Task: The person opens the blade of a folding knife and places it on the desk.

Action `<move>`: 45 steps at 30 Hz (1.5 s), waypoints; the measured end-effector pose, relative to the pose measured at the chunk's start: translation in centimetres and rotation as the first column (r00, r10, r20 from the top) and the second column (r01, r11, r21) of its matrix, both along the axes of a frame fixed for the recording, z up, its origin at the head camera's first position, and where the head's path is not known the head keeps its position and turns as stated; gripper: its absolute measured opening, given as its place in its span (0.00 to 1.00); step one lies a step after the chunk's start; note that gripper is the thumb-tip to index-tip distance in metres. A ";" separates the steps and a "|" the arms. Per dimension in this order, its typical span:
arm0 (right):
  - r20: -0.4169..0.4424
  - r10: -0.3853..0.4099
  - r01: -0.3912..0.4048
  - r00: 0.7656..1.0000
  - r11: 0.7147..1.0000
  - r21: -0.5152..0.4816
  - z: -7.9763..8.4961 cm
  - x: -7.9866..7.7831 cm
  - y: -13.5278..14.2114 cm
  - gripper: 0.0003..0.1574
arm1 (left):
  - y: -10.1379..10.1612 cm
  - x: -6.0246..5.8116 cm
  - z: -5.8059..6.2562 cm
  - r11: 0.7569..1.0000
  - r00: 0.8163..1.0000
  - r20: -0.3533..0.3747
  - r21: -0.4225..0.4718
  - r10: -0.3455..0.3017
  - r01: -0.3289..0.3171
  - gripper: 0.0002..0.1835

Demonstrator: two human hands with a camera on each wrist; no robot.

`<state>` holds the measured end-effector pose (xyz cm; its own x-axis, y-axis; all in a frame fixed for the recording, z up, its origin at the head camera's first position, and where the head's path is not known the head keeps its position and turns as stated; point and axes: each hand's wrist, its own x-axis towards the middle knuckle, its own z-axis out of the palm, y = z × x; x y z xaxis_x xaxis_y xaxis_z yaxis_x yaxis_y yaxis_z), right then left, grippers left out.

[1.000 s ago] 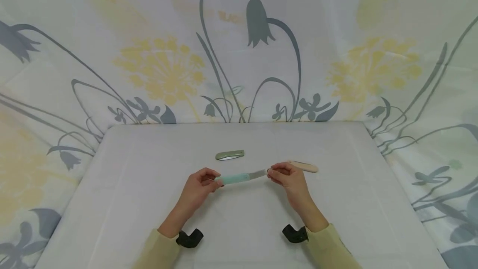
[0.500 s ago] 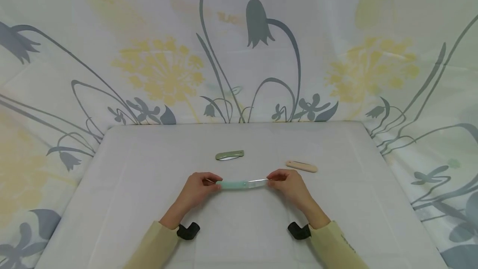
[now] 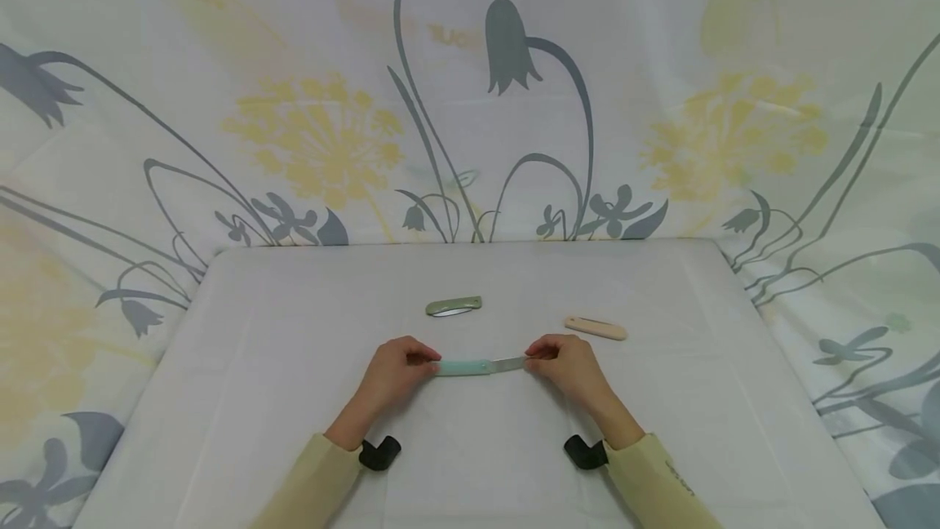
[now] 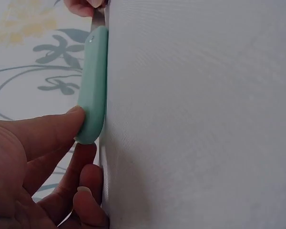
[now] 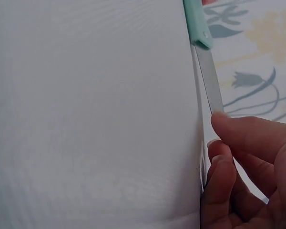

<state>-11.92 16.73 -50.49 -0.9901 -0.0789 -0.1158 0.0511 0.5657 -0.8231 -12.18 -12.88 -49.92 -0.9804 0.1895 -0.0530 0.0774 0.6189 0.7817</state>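
Note:
A folding knife with a mint-green handle is unfolded, its steel blade pointing to the right. My left hand pinches the handle's butt end between thumb and fingers. At the other end my right hand pinches the blade near its tip, which the fingers hide. The left wrist view shows the mint handle close over the white tabletop. In the right wrist view the bare blade runs from the handle down to my thumb.
Behind the hands lie a folded olive-green pocket knife and, further right, a folded beige pocket knife. All are on a white-covered table. A flower-printed curtain encloses its back and sides.
Both hands have lowered the mint knife a little towards the table and levelled it. The right hand has come nearer, uncovering the whole beige knife. The blade's face has turned along the way.

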 end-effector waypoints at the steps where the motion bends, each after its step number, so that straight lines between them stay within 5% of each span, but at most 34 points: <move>1: -0.004 0.001 -0.001 1.000 1.000 0.005 0.0 0.0 0.0 0.09 | 0.0 0.0 0.0 1.000 1.000 0.001 -0.005 0.004 -0.004 0.06; 15: 0.011 -0.015 0.015 1.000 1.000 -0.006 0.5 0.2 0.6 0.13 | -0.7 -0.5 -0.2 0.999 0.999 0.043 0.051 -0.018 0.015 0.09; 23: 0.036 -0.003 0.005 0.999 0.998 -0.056 0.9 -0.2 0.7 0.10 | -1.6 -0.9 0.0 0.995 0.998 0.048 0.087 0.041 -0.046 0.06; 39: 0.003 -0.032 0.032 0.999 0.994 -0.106 2.3 -3.7 -1.1 0.16 | -0.6 -5.3 0.9 0.967 0.978 0.081 0.150 0.194 -0.205 0.14; 45: -0.004 -0.026 0.025 1.000 0.990 -0.139 1.9 -5.2 -3.0 0.20 | -1.0 -5.7 0.3 0.957 0.973 0.079 0.181 0.217 -0.228 0.15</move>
<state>-17.15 13.77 -48.58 -0.9927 -0.0688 -0.0994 0.0587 0.4444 -0.8939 -17.87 -13.88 -49.58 -0.9952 -0.0207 -0.0955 -0.0943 0.4573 0.8843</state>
